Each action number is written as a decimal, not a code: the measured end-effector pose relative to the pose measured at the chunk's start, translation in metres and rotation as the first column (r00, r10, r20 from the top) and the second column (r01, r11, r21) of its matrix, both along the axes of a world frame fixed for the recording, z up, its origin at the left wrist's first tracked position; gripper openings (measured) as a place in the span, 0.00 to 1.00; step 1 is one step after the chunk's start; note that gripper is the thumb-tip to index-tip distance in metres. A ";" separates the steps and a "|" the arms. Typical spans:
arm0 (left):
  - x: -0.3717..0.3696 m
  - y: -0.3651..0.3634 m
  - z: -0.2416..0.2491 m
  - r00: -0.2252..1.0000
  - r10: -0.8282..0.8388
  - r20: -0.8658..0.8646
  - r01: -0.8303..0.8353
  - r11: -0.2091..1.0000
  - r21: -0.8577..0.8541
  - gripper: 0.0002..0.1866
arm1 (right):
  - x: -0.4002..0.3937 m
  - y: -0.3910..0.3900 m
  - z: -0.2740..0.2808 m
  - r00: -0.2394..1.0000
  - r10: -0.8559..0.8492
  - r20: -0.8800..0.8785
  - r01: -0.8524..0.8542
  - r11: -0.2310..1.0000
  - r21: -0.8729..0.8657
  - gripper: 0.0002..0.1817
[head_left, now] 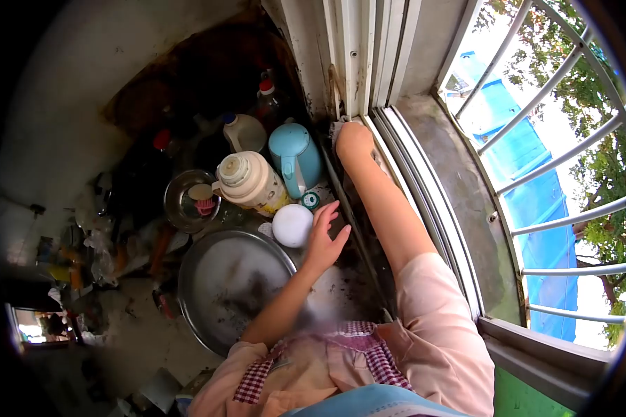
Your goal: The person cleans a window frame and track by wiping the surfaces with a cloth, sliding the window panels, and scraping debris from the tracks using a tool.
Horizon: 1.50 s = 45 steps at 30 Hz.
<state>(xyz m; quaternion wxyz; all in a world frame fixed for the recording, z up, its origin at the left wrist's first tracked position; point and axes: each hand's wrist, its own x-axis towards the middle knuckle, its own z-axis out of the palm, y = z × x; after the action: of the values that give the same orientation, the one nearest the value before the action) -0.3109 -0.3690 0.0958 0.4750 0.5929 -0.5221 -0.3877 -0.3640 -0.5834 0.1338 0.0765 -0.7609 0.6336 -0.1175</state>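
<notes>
My right hand (pixel 355 144) reaches to the far end of the window ledge, its fingers closed in a fist around a crumpled grey rag (pixel 336 129) that presses at the corner of the frame. My left hand (pixel 325 240) has its fingers spread and holds nothing, close beside a white round-topped container (pixel 293 226). Just beyond those fingers lies a small green-rimmed round item (pixel 310 201). Behind it stand a light blue kettle (pixel 295 156) and a cream thermos flask (pixel 249 182).
A large round metal tray (pixel 219 267) lies left of my left forearm. Farther left, a steel bowl (pixel 177 201) contains a small pink item. Bottles, including a white jug (pixel 245 133), stand in the dark corner. Sliding window tracks (pixel 431 187) and white bars (pixel 570 221) border the right.
</notes>
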 end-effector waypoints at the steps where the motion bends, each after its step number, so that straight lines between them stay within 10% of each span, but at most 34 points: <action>1: 0.004 0.000 0.000 1.000 0.003 0.002 -0.003 1.000 0.000 0.30 | 0.008 -0.002 0.006 0.997 -0.070 0.038 0.067 0.996 0.059 0.11; 9: 0.014 0.031 0.013 0.988 -0.054 0.141 0.064 0.996 -0.065 0.20 | -0.034 0.043 0.039 0.985 0.173 -0.019 -0.174 0.976 -0.134 0.13; 15: 0.008 0.017 0.013 0.968 -0.029 0.251 0.090 0.968 -0.236 0.17 | 0.000 -0.022 -0.024 0.994 -0.068 0.085 0.068 0.998 -0.001 0.13; 24: -0.005 -0.024 0.022 0.974 -0.077 0.211 0.149 0.925 -0.351 0.13 | -0.104 0.118 0.013 0.980 0.012 -0.200 0.038 0.969 0.245 0.12; 29: -0.068 -0.016 0.013 0.851 -0.245 0.465 0.441 0.814 -0.379 0.13 | -0.167 0.230 0.042 0.977 -0.095 -0.190 0.159 0.921 0.356 0.11; 36: -0.054 -0.067 0.011 0.423 -0.037 0.906 0.533 0.818 -0.215 0.15 | -0.185 0.353 0.094 0.902 -0.404 0.156 0.394 0.915 0.088 0.11; 45: -0.090 -0.043 0.013 0.464 -0.060 0.884 0.496 0.844 -0.203 0.30 | -0.252 0.524 0.067 0.625 -0.651 0.431 0.630 0.747 0.214 0.05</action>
<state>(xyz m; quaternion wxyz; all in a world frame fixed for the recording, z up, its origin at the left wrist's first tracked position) -0.4009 -0.4117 0.1090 0.2035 0.4858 -0.8500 0.0061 -0.6156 -0.0597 0.2006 0.2001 -0.4299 0.8249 -0.3077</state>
